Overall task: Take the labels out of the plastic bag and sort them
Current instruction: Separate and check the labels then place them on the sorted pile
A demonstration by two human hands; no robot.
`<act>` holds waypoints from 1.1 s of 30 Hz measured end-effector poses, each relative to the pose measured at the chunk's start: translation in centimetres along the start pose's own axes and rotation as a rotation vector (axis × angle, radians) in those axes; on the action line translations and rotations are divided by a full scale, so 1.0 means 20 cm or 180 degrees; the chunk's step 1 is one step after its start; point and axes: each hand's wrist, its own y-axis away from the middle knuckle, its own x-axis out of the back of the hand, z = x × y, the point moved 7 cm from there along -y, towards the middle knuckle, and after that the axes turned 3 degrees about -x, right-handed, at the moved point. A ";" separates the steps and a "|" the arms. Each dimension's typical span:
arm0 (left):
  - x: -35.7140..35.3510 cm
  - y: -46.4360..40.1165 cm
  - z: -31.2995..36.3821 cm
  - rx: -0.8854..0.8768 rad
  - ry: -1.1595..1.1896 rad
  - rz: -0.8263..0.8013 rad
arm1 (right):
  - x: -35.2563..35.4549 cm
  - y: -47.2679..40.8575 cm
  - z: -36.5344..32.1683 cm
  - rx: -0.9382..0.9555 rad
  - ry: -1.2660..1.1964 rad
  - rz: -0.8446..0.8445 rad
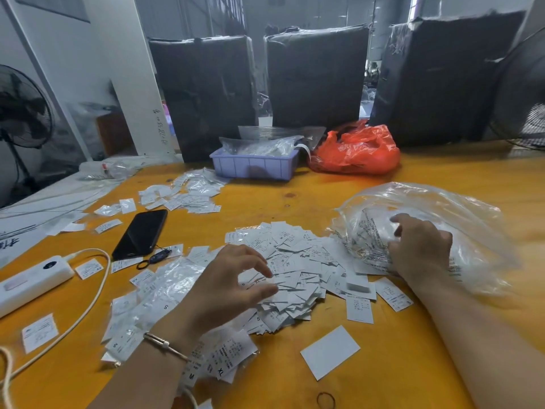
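1. Labels (290, 267): big loose white heap mid-bench, between the two hands; size marks readable on some (S, M, XL, XS).
2. Left hand (227, 286) hovers over the heap's left edge, fingers (261, 265) loosely curved and spread, thumb apart from them, nothing visibly pinched. Thin bracelet (165, 345) on that wrist.
3. Right hand (420, 250) is at the mouth of the clear plastic bag (460, 219), fingers curled on the film and the labels inside it. Can't tell whether they hold film, labels or both.
4. Plastic bag lies crumpled on the bench right of the heap, touching its right edge; more labels show through it.
5. Near the left wrist: labels in small clear sleeves (165, 287), spread left of the heap and running down under the forearm.
6. One blank white card (330, 352) lies alone in front of the heap; a rubber band (326, 400) at the near edge.
7. Left side: black phone (141, 234) face up, white power bank (31, 280) with a cable (97, 287) looping toward the near edge, scattered single labels around them.
8. Further back: second smaller spread of labels (191, 191), then a lilac tray (255, 165) holding clear bags, and a red plastic bag (358, 150) just right of it.
9. Bench (295, 196) is orange-yellow wood. Three dark wrapped bales (317, 75) stand along its far edge; a fan (22, 110) at the left, another at the right edge of view.
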 end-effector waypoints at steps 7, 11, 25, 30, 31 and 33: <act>0.01 0.00 0.00 0.0014 0.0075 0.0118 | -0.06 0.00 0.02 0.0035 0.0261 -0.0346; 0.00 0.00 0.00 0.0036 0.0086 0.0083 | -0.02 0.00 0.02 0.0029 -0.0046 -0.0016; -0.01 0.00 0.02 0.0033 0.0125 0.0090 | 0.09 0.08 0.00 -0.0904 -0.3744 -0.0020; -0.03 -0.01 0.01 0.0227 0.0779 0.0102 | -0.02 0.29 -0.32 -0.0755 -0.4458 -0.2305; -0.04 -0.01 0.01 0.0263 0.0919 0.0032 | -0.02 0.34 -0.37 -0.0426 -0.4241 -0.2504; -0.07 0.00 0.03 0.0315 0.1152 -0.0201 | -0.01 0.42 -0.46 0.0195 -0.3797 -0.2549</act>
